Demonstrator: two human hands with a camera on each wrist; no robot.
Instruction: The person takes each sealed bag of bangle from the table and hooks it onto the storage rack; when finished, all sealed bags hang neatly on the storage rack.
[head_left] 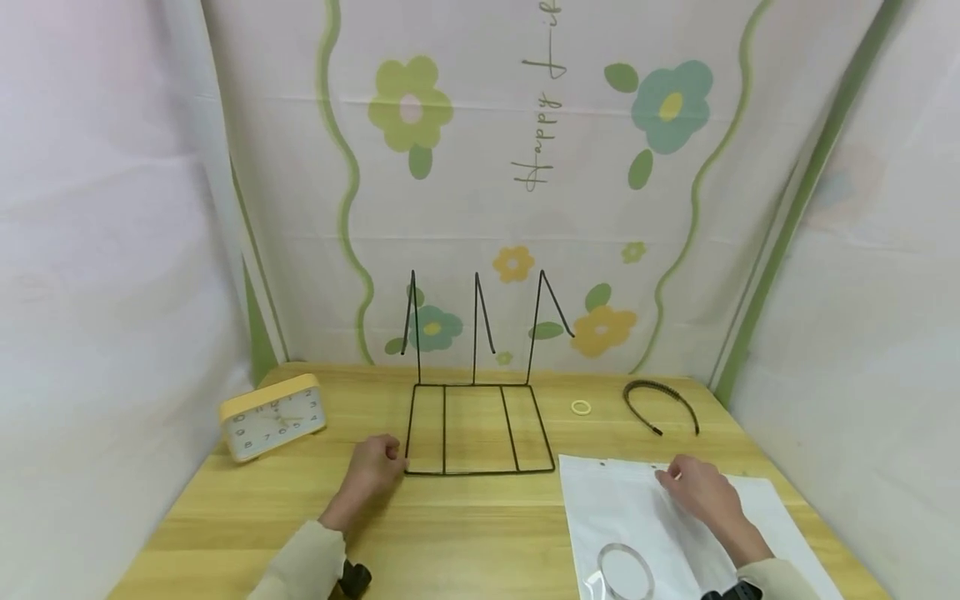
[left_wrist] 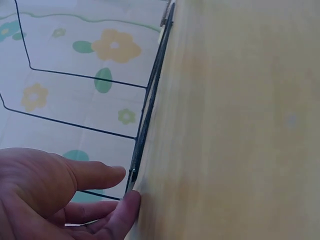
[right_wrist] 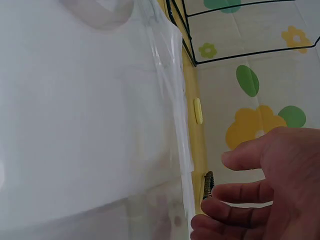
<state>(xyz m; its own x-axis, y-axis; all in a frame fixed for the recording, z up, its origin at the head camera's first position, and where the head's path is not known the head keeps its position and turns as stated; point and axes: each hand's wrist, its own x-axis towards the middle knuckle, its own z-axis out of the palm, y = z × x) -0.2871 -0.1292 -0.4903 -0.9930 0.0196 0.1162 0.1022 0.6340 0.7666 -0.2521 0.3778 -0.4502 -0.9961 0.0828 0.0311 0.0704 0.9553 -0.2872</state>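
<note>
My left hand (head_left: 377, 463) is at the near left corner of a black wire rack (head_left: 480, 474), which has several upright bent prongs at its back. In the left wrist view, the thumb and fingers of the left hand (left_wrist: 75, 195) are apart beside the rack's end (left_wrist: 142, 132); whether they touch the wire I cannot tell. My right hand (head_left: 703, 490) hovers by the far edge of a white clear-fronted plastic bag (head_left: 600, 508). The right wrist view has its fingers (right_wrist: 240, 192) loosely bent, with nothing between them.
A yellow alarm clock (head_left: 273, 419) stands at the left of the wooden table (head_left: 450, 533). Right of the rack lie a small pale yellow ring (head_left: 581, 407) and a dark braided headband (head_left: 660, 387). A flowered cloth (head_left: 480, 208) hangs behind, with white cloth at both sides.
</note>
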